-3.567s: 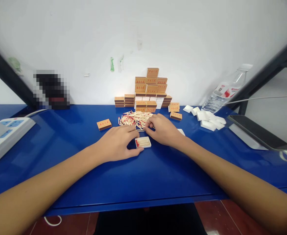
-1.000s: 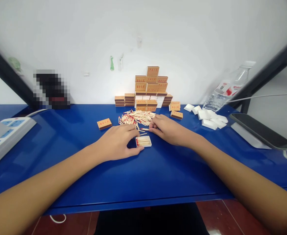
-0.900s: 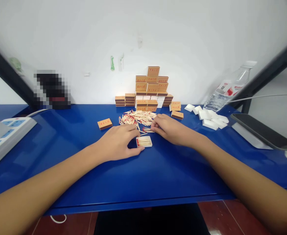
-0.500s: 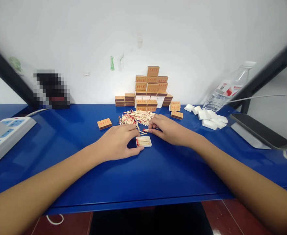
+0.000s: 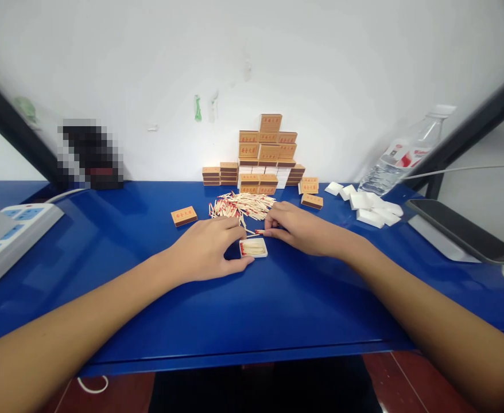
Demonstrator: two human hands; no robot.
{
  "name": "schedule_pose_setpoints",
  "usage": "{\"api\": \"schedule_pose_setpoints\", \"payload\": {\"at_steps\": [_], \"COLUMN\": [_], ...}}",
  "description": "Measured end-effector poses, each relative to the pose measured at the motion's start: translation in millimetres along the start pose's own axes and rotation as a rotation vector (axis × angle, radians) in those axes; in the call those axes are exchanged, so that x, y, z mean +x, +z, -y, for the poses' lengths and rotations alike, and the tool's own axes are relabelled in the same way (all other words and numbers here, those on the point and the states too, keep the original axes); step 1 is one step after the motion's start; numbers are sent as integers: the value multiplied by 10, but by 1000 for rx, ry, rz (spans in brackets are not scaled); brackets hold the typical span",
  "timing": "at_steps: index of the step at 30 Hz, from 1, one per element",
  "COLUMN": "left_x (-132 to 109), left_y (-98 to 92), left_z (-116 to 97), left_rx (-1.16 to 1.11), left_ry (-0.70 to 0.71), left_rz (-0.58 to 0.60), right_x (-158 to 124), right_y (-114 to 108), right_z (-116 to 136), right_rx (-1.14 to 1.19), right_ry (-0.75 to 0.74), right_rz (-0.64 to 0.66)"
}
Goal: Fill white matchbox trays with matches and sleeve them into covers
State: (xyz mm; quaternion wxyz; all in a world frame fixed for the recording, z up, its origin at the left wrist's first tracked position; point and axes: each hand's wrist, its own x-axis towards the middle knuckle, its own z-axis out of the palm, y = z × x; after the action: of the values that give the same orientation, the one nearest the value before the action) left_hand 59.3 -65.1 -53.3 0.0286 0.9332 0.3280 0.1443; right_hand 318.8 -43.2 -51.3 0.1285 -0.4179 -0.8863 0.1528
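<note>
My left hand (image 5: pixel 211 249) rests on the table with its thumb and forefinger around the left end of a small white matchbox tray (image 5: pixel 265 254). Several red-tipped matches (image 5: pixel 252 248) lie side by side inside the tray. Just above the tray's right end, my right hand (image 5: pixel 299 227) pinches a few matches (image 5: pixel 259 232) between thumb and fingers, red heads pointing left. Behind both hands spreads a loose heap of matches (image 5: pixel 252 204). A closed orange matchbox (image 5: pixel 183 216) lies on the blue table beyond my left hand.
Stacked matchboxes (image 5: pixel 267 150) stand against the wall behind the heap, with more boxes (image 5: pixel 311 201) to the right. Farther right are white empty trays (image 5: pixel 370 217), a tilted water bottle (image 5: pixel 400 158) and a phone (image 5: pixel 467 229). A power strip (image 5: pixel 23 238) sits at the left.
My right hand, with the matches pinched in it, has shifted very slightly. The left hand stays at the tray. The whole view has moved a little.
</note>
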Motion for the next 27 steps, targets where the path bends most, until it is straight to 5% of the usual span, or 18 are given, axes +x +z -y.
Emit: {"api": "schedule_pose_setpoints", "payload": {"at_steps": [9,15,22,27], "left_x": [-6,-9,-2,1], "left_y": [1,10,5,7], "left_z": [-6,-11,-4,-3], "left_rx": [-7,1,26,19], "left_ry": [-4,6,28,24], "left_rz": [2,-12,-18,-20], "right_x": [-41,-126,-80,-89], "right_y": [-26,-33,182,75], "right_z": [17,196,399,409], "right_rx": [-24,6,-227,-130], "right_ry": [51,-71,-172,-163], "right_rz": [7,-39,-68,-81]}}
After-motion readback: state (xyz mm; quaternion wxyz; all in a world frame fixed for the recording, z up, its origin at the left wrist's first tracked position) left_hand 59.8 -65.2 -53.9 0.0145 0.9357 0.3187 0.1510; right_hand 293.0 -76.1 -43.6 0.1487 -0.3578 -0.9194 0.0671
